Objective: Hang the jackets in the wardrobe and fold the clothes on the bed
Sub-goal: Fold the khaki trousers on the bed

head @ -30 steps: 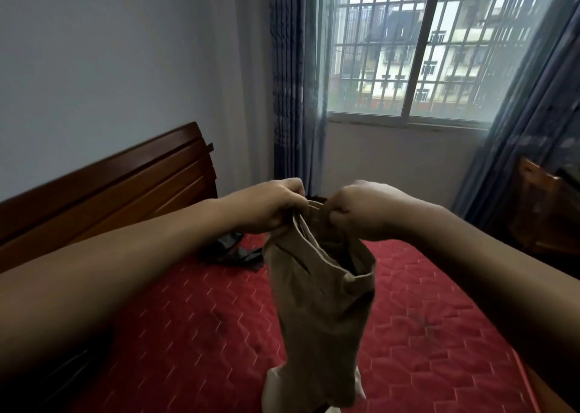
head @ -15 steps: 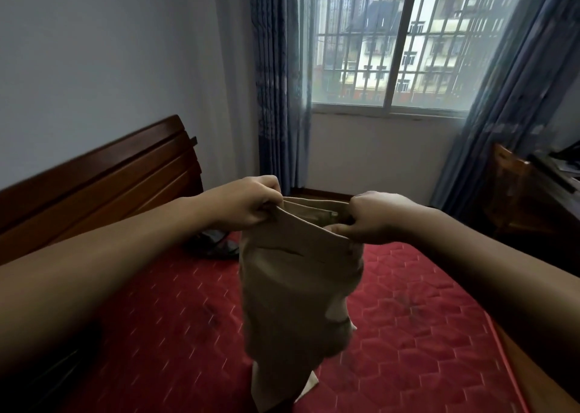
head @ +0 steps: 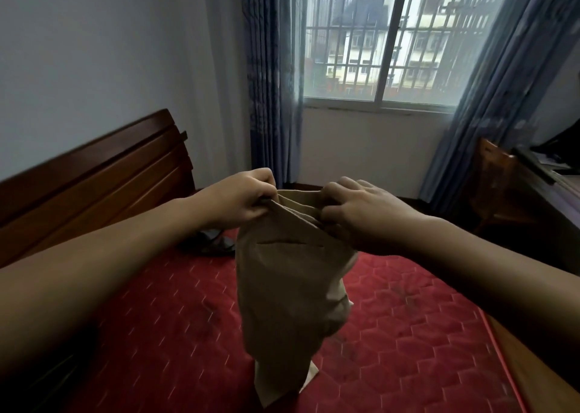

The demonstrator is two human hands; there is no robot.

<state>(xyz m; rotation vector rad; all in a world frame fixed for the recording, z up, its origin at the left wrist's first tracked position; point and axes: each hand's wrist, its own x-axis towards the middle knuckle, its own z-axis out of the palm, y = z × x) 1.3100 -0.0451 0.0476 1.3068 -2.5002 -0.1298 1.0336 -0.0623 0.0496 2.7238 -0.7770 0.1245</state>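
From the head camera I see my left hand [head: 241,199] and right hand [head: 361,215] close together, each pinching the top edge of the khaki trousers [head: 288,287]. The trousers hang bunched above the red mattress [head: 423,334], their lower end touching it. I judge that if either pinch slips, the cloth will drop crumpled; the twisted legs could also fold crooked. My count: two hands, one pair of trousers, one dark garment [head: 210,243] near the headboard [head: 94,174], and two curtains.
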